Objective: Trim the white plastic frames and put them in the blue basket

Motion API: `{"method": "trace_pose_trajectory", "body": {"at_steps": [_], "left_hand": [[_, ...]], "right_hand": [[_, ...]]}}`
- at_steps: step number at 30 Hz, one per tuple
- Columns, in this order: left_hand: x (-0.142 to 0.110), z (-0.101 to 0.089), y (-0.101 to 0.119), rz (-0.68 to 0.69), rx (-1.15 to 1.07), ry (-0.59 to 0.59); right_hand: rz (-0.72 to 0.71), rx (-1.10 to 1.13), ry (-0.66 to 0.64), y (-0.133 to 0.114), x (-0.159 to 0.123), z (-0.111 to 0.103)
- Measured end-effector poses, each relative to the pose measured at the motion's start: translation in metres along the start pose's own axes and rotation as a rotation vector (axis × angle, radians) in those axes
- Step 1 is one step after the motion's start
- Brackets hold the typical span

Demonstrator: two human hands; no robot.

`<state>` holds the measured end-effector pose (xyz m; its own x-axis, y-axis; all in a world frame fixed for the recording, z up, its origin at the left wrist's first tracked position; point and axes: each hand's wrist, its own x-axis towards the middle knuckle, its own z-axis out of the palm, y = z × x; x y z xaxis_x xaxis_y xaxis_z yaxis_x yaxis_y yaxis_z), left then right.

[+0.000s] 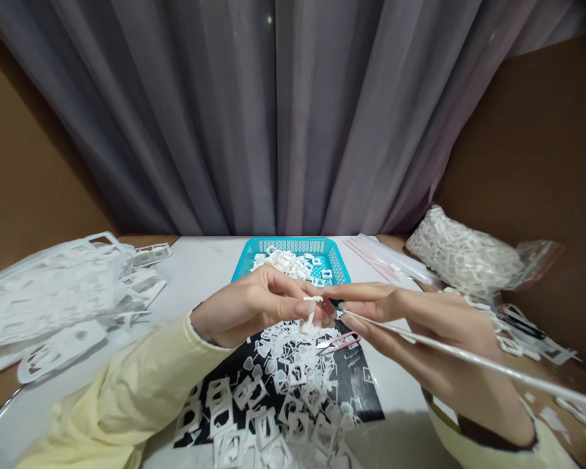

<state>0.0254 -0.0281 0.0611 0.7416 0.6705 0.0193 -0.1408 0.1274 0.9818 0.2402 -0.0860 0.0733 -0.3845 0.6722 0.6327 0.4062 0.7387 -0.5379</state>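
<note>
My left hand (254, 303) pinches a small white plastic piece (310, 316) between thumb and fingers, in front of the blue basket. Close beside it, my right hand (434, 345) grips the end of a long thin white rod or cord (469, 358) that runs out to the lower right. The fingertips of both hands nearly meet, and a small dark spot (338, 303) by the right fingertips cannot be made out. Beneath the hands, small white plastic bits and square frames (297, 374) lie heaped on a black mat (366, 391), with a slim pink-edged tool (342, 342) among them.
A blue plastic basket (344, 264) holding white pieces stands at the back of the white table (200, 254). Large white frames (58, 293) pile up on the left. To the right are a bag of white parts (463, 254), flat clear bags (390, 257) and scattered scraps.
</note>
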Motion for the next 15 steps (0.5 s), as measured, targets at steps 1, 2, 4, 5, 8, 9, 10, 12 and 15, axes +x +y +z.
{"method": "trace_pose_trajectory", "body": {"at_steps": [1,2,4,5,8,9,10,12,15], "left_hand": [[0.000,0.000,-0.001,-0.006,-0.009,-0.010],[0.001,0.000,-0.001,-0.014,-0.016,-0.017],[0.001,-0.001,-0.002,-0.036,-0.022,-0.022],[0.001,-0.001,-0.003,-0.048,-0.023,-0.022],[0.001,-0.003,-0.004,-0.080,-0.027,-0.010],[0.001,-0.003,-0.005,-0.086,-0.035,-0.006],[0.001,-0.003,-0.005,-0.093,-0.048,-0.002],[0.002,-0.003,-0.006,-0.107,-0.083,0.006],[0.005,-0.003,-0.008,-0.132,-0.145,0.009]], "right_hand": [[-0.004,-0.009,0.000,0.000,0.000,0.001],[-0.004,-0.015,0.000,0.000,0.000,0.002],[-0.003,-0.029,0.000,0.000,-0.001,0.003],[-0.007,-0.031,-0.007,-0.001,-0.001,0.004],[-0.026,-0.025,-0.049,-0.001,-0.003,0.004],[-0.034,-0.031,-0.059,-0.002,-0.004,0.005],[-0.047,-0.042,-0.061,-0.002,-0.005,0.006],[-0.085,-0.085,-0.041,-0.002,-0.006,0.009],[-0.202,-0.180,-0.034,0.000,-0.007,0.013]]}}
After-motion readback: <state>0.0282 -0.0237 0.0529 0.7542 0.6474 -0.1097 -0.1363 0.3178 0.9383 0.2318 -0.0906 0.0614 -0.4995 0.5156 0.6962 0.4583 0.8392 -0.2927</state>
